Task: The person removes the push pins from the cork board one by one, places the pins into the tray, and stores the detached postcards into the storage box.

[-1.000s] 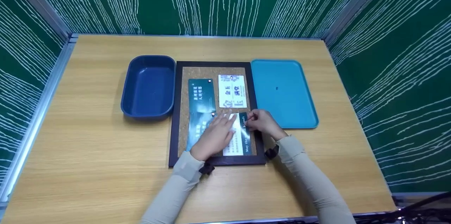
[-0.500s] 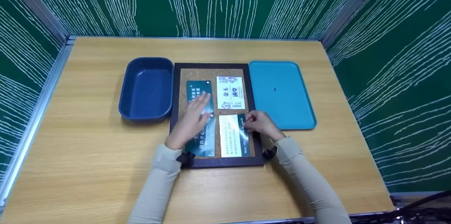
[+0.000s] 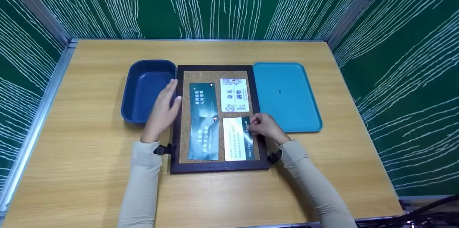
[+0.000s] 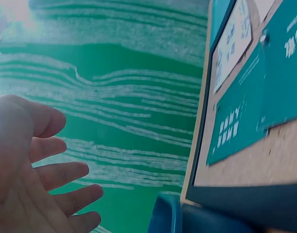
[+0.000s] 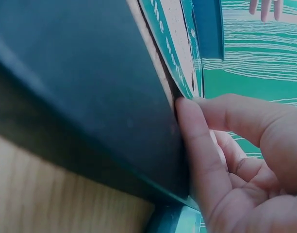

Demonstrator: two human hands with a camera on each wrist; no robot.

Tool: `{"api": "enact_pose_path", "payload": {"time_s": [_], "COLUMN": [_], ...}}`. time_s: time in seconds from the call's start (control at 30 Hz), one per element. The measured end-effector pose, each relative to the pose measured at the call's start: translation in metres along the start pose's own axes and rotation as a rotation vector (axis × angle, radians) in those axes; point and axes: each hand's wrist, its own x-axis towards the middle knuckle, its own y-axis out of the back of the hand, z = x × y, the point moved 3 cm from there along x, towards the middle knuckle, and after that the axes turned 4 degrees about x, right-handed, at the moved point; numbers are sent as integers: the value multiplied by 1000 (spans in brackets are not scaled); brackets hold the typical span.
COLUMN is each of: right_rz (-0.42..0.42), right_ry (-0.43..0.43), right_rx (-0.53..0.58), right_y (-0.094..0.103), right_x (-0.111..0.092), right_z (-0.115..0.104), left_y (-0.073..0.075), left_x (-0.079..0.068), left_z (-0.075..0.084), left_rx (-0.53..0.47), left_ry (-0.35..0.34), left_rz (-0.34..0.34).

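My left hand (image 3: 163, 109) is held with fingers straight over the right rim of the dark blue bin (image 3: 143, 95), holding nothing. In the left wrist view its fingers are spread apart. My right hand (image 3: 267, 126) is at the upper right corner of a white and green card (image 3: 235, 138) on the framed corkboard (image 3: 200, 74). Thumb and forefinger pinch that card's edge, as the right wrist view shows, with the fingertips close to the dark frame (image 5: 90, 97). Two overlapping green cards (image 3: 203, 138) lie at the left, with pins (image 3: 215, 119) in them. A white card (image 3: 235, 95) is pinned at the upper right.
A light blue tray (image 3: 290, 95) lies against the board's right side, with a small dark thing (image 3: 279, 91) on it. The bin stands at the board's left. Green walls with white lines (image 3: 161, 5) enclose the wooden table (image 3: 82, 131).
My left hand has lifted off the cards and moved left, across the board to the bin's rim. The right hand stays at the same card corner.
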Motion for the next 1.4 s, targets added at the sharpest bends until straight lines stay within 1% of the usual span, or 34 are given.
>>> {"api": "enact_pose_path", "payload": {"time_s": [0.13, 0.4, 0.47, 0.6, 0.7, 0.8, 0.9, 1.07, 1.23, 1.4], "right_rz": [-2, -6, -3, -3, -8, -3, -2, -15, -21, -21], "right_ry": [-1, -10, -6, 24, 35, 30, 27, 22, 16, 11], "right_rx": [-8, 1, -4, -14, -17, -29, -36, -2, 25, 43], "right_y": [0, 0, 1, 1, 1, 1, 2, 2, 1, 1], "right_x": [0, -2, -3, -3, -3, -1, -1, 0, -1, -2], "right_z": [0, 1, 1, 1, 1, 0, 0, 1, 1, 0], "left_y": [12, 35, 40, 49, 56, 62, 68, 74, 74, 72], "left_x": [-1, -1, 0, -1, -2, -3, -5, -6, -7, -8], "left_z": [-12, -36, -42, -54, -64, -75, -83, -94, -105, -116], "left_rx": [-32, -55, -57, -62, -79, -111, -146, -184, -231, -331], "left_ry": [44, 99, 113, 141, 183, 238, 290, 359, 418, 489], "left_rz": [24, 79, 90, 133, 150, 149, 164, 183, 182, 218]}}
